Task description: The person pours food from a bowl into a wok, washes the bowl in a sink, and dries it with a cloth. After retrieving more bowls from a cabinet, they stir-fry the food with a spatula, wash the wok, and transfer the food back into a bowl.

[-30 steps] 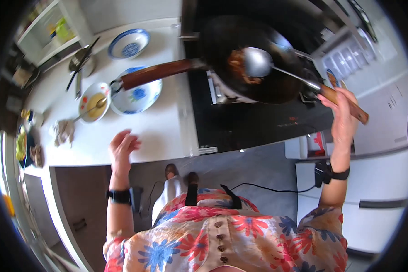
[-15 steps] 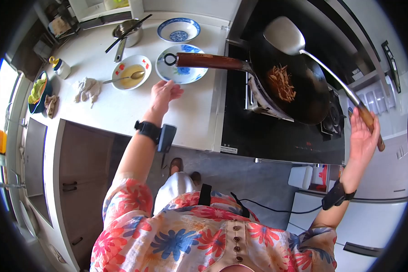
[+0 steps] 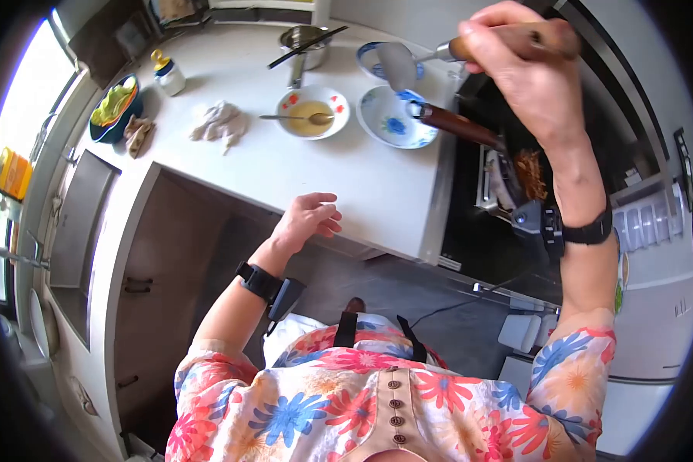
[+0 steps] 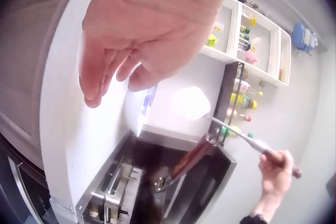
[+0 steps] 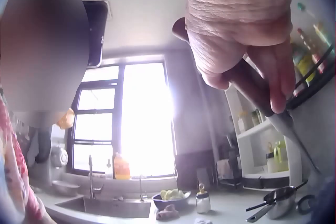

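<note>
My right hand (image 3: 527,85) grips the wooden handle of a metal wok spatula (image 3: 396,65), raised above the stove. Its blade overlaps a blue-rimmed bowl (image 3: 368,55) in the head view. In the left wrist view the spatula's blade (image 4: 191,103) shows bright against the wall side. Under the right arm, partly hidden, the dark wok holds brown shredded food (image 3: 530,175); its wooden handle (image 3: 462,125) points left over a blue-flowered plate (image 3: 376,112). My left hand (image 3: 306,223) hovers at the counter's front edge, fingers loosely bent and holding nothing.
A bowl (image 3: 340,102) with yellow liquid and a spoon stands left of the plate. Behind it is a small metal pot (image 3: 316,55) with chopsticks across it. Further left are a white cloth (image 3: 219,125), a lidded jar (image 3: 169,78) and a dark basin (image 3: 108,132) of greens.
The right hand has lifted the spatula from over the wok and swung it up and left toward the plates. The left hand has drawn back from the plate to the counter edge. The view has turned left.
</note>
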A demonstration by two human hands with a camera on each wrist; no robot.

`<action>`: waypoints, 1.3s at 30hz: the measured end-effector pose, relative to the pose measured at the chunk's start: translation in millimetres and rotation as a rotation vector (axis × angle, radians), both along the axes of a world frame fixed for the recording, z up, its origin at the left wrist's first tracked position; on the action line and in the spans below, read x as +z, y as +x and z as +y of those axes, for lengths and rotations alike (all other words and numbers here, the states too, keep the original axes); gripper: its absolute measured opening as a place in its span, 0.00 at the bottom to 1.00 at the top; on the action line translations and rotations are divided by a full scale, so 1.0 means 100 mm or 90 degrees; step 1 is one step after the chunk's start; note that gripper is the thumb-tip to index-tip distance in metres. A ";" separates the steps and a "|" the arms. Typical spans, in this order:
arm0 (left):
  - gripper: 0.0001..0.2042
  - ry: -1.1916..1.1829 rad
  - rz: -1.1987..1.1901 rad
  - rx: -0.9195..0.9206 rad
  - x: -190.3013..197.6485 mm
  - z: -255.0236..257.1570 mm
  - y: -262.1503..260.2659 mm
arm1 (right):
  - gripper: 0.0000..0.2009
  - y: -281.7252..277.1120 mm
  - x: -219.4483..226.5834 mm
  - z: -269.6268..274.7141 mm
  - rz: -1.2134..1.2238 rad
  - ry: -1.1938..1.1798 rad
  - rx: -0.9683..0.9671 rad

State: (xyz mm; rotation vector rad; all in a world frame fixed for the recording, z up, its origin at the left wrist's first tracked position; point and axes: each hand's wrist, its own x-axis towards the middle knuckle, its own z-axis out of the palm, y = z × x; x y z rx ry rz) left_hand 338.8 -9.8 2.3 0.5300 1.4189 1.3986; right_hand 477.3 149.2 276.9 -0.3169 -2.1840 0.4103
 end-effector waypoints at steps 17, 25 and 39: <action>0.19 -0.182 0.034 -0.007 -0.93 -1.43 -1.53 | 0.13 -1.66 -1.56 -0.62 -0.498 0.238 -0.144; 0.25 -0.158 0.319 0.036 -1.49 -0.90 -1.39 | 0.12 -2.32 -1.90 -0.62 -0.515 0.143 -0.104; 0.24 -0.164 0.247 0.053 -1.73 -0.79 -1.26 | 0.10 -1.64 -2.60 -0.99 -0.562 0.072 0.032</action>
